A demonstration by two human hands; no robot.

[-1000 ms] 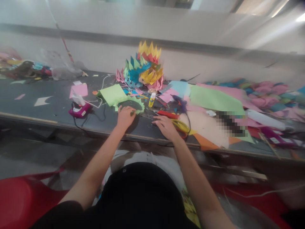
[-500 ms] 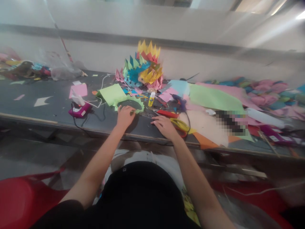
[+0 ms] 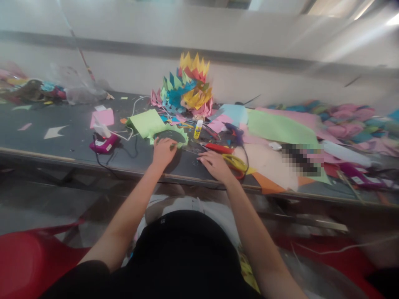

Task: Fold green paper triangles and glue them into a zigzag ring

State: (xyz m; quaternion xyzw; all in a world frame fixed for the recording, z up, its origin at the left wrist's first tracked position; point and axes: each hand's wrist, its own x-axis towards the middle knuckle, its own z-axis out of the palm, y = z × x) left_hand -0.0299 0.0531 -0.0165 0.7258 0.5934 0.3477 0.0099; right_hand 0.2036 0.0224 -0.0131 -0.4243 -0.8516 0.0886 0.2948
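Observation:
A light green paper crown (image 3: pixel 183 133) with a jagged edge curves on the dark table. At its near side, my left hand (image 3: pixel 164 151) has its fingers curled and closed on the paper's edge. My right hand (image 3: pixel 214 165) lies on the tabletop with fingers stretched out, holding nothing. Beside it are red-handled scissors (image 3: pixel 220 148) and a yellow-handled tool (image 3: pixel 235 163). A yellow glue stick (image 3: pixel 198 130) stands upright beyond the hands. Left of the crown lies a folded green sheet (image 3: pixel 147 123).
Colourful spiked paper crowns (image 3: pixel 187 89) are heaped at the back. A purple power strip (image 3: pixel 105 144) with cords sits left. On the right are a dark glue gun (image 3: pixel 233 132), coloured sheets (image 3: pixel 280 126) and piled paper pieces (image 3: pixel 347 120). A red chair (image 3: pixel 25 261) stands lower left.

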